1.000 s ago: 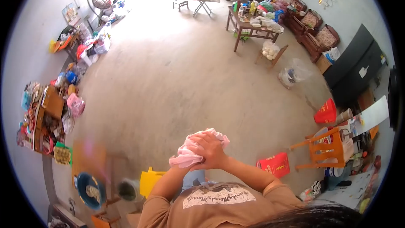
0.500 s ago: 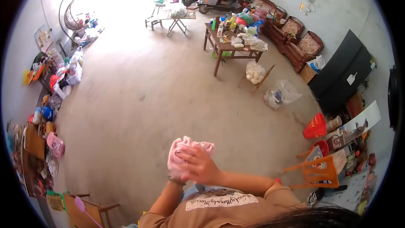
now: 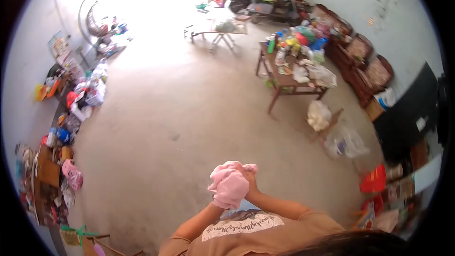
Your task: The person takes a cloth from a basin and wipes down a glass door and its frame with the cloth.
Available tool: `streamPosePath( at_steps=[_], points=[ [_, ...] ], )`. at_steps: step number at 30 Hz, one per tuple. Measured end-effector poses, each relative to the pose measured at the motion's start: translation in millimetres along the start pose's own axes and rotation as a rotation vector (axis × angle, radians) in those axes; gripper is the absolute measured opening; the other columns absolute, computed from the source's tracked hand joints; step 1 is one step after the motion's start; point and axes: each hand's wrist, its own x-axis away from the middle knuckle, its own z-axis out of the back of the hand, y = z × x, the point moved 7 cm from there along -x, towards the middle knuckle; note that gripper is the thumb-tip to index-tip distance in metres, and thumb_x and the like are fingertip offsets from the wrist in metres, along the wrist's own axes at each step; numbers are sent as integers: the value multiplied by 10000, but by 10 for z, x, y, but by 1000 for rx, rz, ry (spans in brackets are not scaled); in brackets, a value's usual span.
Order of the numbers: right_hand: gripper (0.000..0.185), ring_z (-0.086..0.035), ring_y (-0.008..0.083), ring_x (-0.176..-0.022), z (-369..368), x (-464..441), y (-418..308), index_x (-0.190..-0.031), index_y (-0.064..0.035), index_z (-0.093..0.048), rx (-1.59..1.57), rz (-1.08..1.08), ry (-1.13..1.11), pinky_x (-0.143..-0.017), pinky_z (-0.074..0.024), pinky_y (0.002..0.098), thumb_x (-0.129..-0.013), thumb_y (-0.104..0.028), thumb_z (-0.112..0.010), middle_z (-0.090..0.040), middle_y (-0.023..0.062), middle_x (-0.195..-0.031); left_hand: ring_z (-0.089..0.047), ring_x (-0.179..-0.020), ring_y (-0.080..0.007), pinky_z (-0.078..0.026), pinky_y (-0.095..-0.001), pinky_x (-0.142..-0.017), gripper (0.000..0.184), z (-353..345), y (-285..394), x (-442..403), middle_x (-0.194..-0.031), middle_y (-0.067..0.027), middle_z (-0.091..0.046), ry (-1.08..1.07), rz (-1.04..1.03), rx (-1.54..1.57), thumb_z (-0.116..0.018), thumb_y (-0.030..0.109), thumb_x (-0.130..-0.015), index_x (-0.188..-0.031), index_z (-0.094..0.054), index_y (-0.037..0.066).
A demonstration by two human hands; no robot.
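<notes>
A bunched pink cloth is held in front of my body, low in the middle of the head view. It covers my left hand, whose fingers are hidden; only the left forearm shows, running up to the cloth's lower edge. My right hand is closed on the cloth's right side, and a small fold sticks out above it. The fingertips of that hand are out of sight behind the fabric.
Concrete floor spreads ahead. A cluttered wooden table stands front right, near bagged items and a clear plastic bag. A red bucket is at right. Piled belongings line the left wall.
My right hand has moved from across the front of the cloth to its right side. The cloth now covers my left hand more fully. The view has turned left, shifting the room rightward.
</notes>
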Motion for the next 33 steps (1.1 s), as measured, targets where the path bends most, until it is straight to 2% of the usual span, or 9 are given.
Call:
streamPosePath(
  at_steps=[1,3,6,10,17,23,26,30,33],
  points=[
    [301,-664,174,-960,-221,-253,-34,-1109,9,-676,-138,-16,-73,-842,-534,300,-1072,-249,-525,-713,87,-1017,-541,-942,-147,-458,-260,-861,132,143,-124,-147,-957,-70,-555,96,44,20,-521,178,-976,-980,-550,49],
    [288,-661,160,-944,-686,-801,-85,-1128,0,-666,-406,-56,-226,-830,-536,297,-1060,-255,-549,-708,77,-1049,-546,-913,-145,-471,-287,-854,107,424,-153,-482,-944,-76,-549,171,65,-1493,-539,99,-926,-1018,-551,46],
    [272,-665,157,-946,-1179,-1413,-102,-1183,-11,-657,-135,12,-498,-838,-537,296,-1044,-229,-572,-714,71,-1070,-585,-869,-156,-500,-300,-786,88,1424,-363,-778,-962,-84,-591,479,9,115,-575,43,-898,-986,-580,39],
    [262,-678,173,-944,-1945,-2314,-497,-1225,-19,-654,355,256,-732,-843,-537,297,-1019,-177,-616,-728,79,-1035,-583,-1002,-140,-467,-250,-976,98,2467,-600,-1127,-1002,-70,-597,739,-190,1030,-486,62,-981,-1005,-565,11],
    [574,-554,220,-1275,-3169,-4299,-226,-1497,-8,-426,126,158,-797,-1064,-448,354,-1034,-288,-615,-555,159,-1426,-594,-1109,-205,-484,-324,-1003,222,4112,-1122,-2496,-1113,-109,-615,944,-216,629,-575,145,-959,-1146,-586,26],
    [556,-553,204,-1269,-3371,-6155,127,-1468,7,-443,-200,-237,-496,-1079,-459,351,-1094,-404,-456,-555,133,-1412,-609,-1177,-267,-504,-383,-1018,348,5152,-856,-4568,-1185,-145,-629,755,-320,201,-651,219,-932,-1229,-601,44],
    [535,-575,200,-1235,-3342,-7049,-65,-1454,-3,-461,-445,-361,-319,-1061,-474,353,-1094,-399,-455,-576,132,-1379,-591,-1203,-275,-507,-392,-994,379,5298,-1133,-5582,-1255,-156,-605,330,-225,-800,-599,340,-927,-1195,-625,74],
    [528,-590,204,-1219,-3280,-8217,199,-1439,-7,-487,-321,-445,-195,-1063,-477,358,-1089,-401,-466,-596,132,-1358,-594,-1177,-283,-471,-415,-1010,482,5584,-1266,-6797,-1255,-123,-614,-514,136,-1003,-529,417,-967,-1337,-567,110],
    [523,-612,206,-1195,-3411,-9412,682,-1416,-9,-517,-292,-497,-180,-1048,-494,361,-1081,-409,-482,-621,130,-1330,-646,-1109,-332,-519,-419,-958,466,6246,-1516,-7493,-1203,-149,-666,-246,-278,-869,-613,360,-953,-1337,-583,99]
  ],
)
